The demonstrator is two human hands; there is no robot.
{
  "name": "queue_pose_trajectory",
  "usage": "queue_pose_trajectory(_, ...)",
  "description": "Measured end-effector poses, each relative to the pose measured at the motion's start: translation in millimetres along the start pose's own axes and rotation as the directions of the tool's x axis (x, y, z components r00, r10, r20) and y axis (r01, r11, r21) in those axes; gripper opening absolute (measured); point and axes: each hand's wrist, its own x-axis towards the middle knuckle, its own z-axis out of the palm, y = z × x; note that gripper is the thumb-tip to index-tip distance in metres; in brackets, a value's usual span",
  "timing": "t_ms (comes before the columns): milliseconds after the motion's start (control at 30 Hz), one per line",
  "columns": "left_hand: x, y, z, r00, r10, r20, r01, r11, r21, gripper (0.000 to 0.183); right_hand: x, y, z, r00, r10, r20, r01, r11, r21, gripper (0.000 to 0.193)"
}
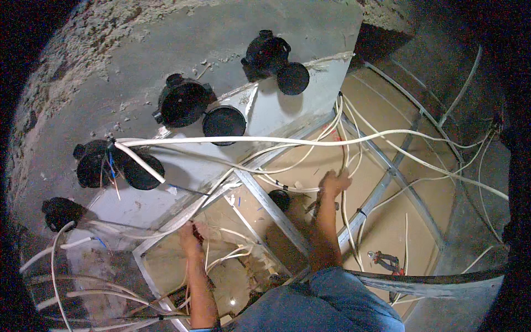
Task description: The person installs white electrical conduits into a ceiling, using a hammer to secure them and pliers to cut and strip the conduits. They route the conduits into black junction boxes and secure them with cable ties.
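My left hand point(192, 239) is closed near the grey metal rail at lower left. A small dark thing shows at its fingertips, too small to name, with thin white cables beside it. My right hand point(334, 183) is further right over the tan board, its fingers curled at a white cable point(304, 190) that runs in from the left. More white cables pass close to these fingers. Beside my right wrist is a dark object point(313, 206), partly hidden by my arm. A round black box point(279, 200) lies left of it.
Black round boxes point(185, 104) with lids stand along the grey wall. A thick white cable point(265, 140) spans the view. Metal rails point(381, 191) cross the board, where red-handled pliers point(387, 262) lie. More cables point(105, 290) bunch at lower left. A dark-edged metal rail point(437, 281) crosses nearby.
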Motion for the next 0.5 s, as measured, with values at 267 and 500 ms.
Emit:
queue_pose_trajectory(267, -53, -34, 12, 0.989, -0.137, 0.054, 0.117, 0.955, 0.274, 0.012, 18, -63, -49, 0.976, 0.133, 0.172, -0.217, 0.528, 0.821, 0.048)
queue_pose_trajectory(500, -90, -28, 44, 0.941, -0.074, 0.329, -0.081, 0.898, 0.432, 0.021, 64, -96, -145, 0.870, -0.036, 0.492, -0.487, 0.096, 0.868, 0.045)
